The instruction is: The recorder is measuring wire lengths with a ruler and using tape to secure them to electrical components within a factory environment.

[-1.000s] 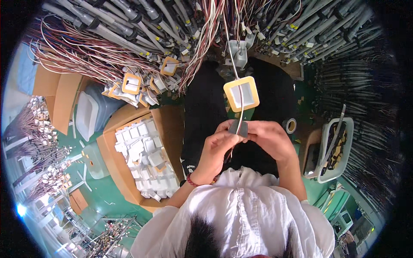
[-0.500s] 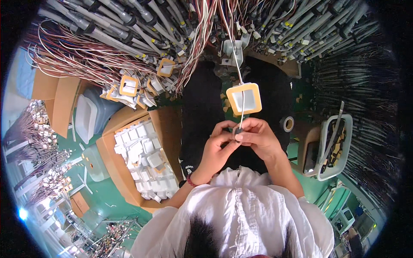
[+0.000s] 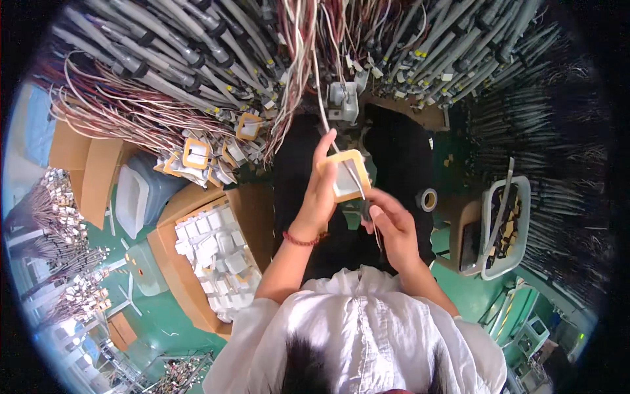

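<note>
A square white plastic cover with an orange-yellow rim (image 3: 346,157) is held tilted over my lap. My left hand (image 3: 317,201) grips it along its left side, thumb and fingers round its edge. A thin pale cable (image 3: 320,88) comes down from the bundles and passes through the cover. On the cover's lower right, my right hand (image 3: 398,238) is closed on the cable's end, where a small dark piece (image 3: 365,210) shows between the fingers. Thin wire ends hang below that hand, slightly blurred.
An open cardboard box (image 3: 164,253) of white plastic parts stands at left. Finished-looking rimmed covers (image 3: 196,153) hang on wires above it. At right are a white bin (image 3: 523,226) of small pieces and a tape roll (image 3: 427,199). Grey cable bundles (image 3: 216,43) fill the far side.
My left hand has left the cable end and moved up to take hold of the cover. My right hand has shifted slightly down and right with the cable end; the cover has tilted and moved left.
</note>
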`<state>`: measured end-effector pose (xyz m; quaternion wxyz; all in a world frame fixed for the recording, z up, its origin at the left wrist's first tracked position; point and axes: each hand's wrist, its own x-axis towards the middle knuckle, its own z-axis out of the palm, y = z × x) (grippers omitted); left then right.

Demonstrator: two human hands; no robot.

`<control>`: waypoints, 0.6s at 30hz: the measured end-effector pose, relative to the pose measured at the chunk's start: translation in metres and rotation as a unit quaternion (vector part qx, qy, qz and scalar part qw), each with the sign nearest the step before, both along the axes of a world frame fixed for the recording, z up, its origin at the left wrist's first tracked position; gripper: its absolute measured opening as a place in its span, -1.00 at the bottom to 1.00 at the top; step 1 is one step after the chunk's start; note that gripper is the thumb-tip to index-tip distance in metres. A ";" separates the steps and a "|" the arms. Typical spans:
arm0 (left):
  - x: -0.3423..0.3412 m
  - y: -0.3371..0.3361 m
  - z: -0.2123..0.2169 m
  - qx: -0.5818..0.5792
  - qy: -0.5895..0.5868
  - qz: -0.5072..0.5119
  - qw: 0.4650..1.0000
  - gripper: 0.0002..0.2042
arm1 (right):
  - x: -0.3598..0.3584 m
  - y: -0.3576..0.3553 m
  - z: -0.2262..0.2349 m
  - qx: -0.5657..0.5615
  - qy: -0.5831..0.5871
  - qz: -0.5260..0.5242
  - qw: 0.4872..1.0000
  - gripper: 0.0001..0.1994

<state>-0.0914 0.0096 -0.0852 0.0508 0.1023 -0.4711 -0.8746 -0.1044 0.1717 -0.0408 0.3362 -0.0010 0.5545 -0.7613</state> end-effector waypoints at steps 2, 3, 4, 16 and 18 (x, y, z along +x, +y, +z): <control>0.020 0.016 -0.007 -0.206 0.010 0.045 0.978 -0.35 | 0.002 -0.002 0.011 0.015 0.036 -0.051 0.998 -0.82; 0.029 0.025 -0.005 -0.261 0.045 0.035 0.964 -0.37 | 0.005 -0.002 0.011 0.051 0.028 -0.070 0.996 -0.91; 0.037 0.032 -0.005 -0.322 0.052 0.022 0.945 -0.44 | 0.005 -0.002 0.007 0.054 0.026 -0.071 0.996 -0.91; 0.070 0.014 0.037 -0.184 0.035 -0.069 0.980 -0.19 | -0.017 0.027 0.053 0.219 0.300 0.145 0.917 -0.79; 0.075 0.012 0.047 -0.132 0.026 -0.109 0.985 -0.17 | -0.039 0.021 0.061 0.236 0.289 0.136 0.918 -0.80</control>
